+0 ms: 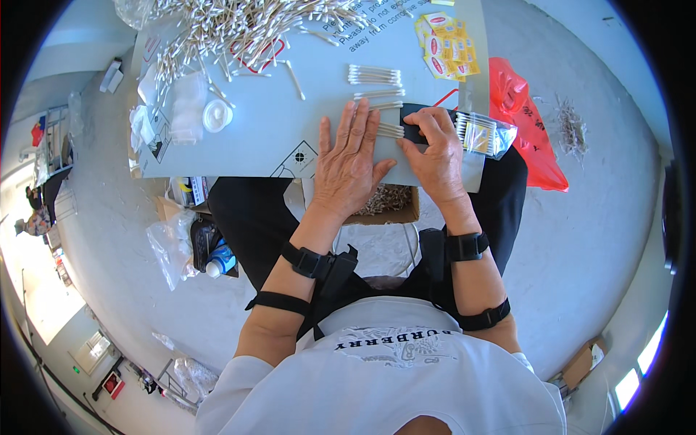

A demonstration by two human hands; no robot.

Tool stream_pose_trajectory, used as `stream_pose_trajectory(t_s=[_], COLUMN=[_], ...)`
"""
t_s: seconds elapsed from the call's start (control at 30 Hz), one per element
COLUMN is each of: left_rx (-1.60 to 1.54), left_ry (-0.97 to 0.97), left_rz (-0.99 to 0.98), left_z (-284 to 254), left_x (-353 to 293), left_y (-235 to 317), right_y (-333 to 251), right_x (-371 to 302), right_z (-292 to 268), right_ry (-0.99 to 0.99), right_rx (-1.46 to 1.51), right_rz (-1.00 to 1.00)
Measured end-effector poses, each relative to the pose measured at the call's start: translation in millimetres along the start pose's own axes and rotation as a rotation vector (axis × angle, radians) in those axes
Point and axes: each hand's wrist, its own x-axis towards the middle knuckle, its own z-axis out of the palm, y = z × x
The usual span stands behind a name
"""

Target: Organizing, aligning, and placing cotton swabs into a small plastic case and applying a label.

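My left hand lies flat near the table's front edge, fingers stretched over the left part of a small row of cotton swabs. My right hand is bent, with thumb and forefinger bracketing the right ends of these swabs. Beneath its fingers is a dark flat piece. Just right of that hand sits a clear bag with a row of swabs and a yellow label in it. Beyond my hands lie more small swab rows. The left ends of the nearest swabs are hidden under my left hand.
A large loose heap of swabs covers the table's far left. Yellow printed cards lie far right. A round white lid and clear plastic containers stand left. A red bag hangs right; a carton stands below the table.
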Motion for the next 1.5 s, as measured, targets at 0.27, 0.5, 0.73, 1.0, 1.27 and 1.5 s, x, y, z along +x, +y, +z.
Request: stream_pose_trajectory(t_s=[0.27, 0.5, 0.73, 1.0, 1.27, 1.5], left_rx=[-0.011, -0.009, -0.007, -0.010, -0.005, 0.000], left_ry=[0.015, 0.005, -0.006, 0.011, 0.017, 0.021], left_rz=[-0.001, 0.006, 0.001, 0.004, 0.000, 0.000], left_z=[0.6, -0.1, 0.4, 1.5, 1.9, 2.5], left_x=[-0.6, -0.6, -0.1, 0.1, 0.5, 0.4], left_y=[0.3, 0.8, 0.0, 0.0, 0.3, 0.0], right_y=[2.8, 3.6, 2.6, 5.1, 3.3, 3.2], right_x=[-2.8, -3.5, -3.7, -6.7, -5.7, -5.7], right_z=[4.9, 3.6, 3.1, 4.4, 6.3, 5.8], right_ry=[0.059, 0.059, 0.056, 0.073, 0.084, 0.097], right_rx=[0.014, 0.041, 0.073, 0.075, 0.050, 0.018], right_rz=[-0.001, 0.016, 0.030, -0.015, -0.030, -0.069])
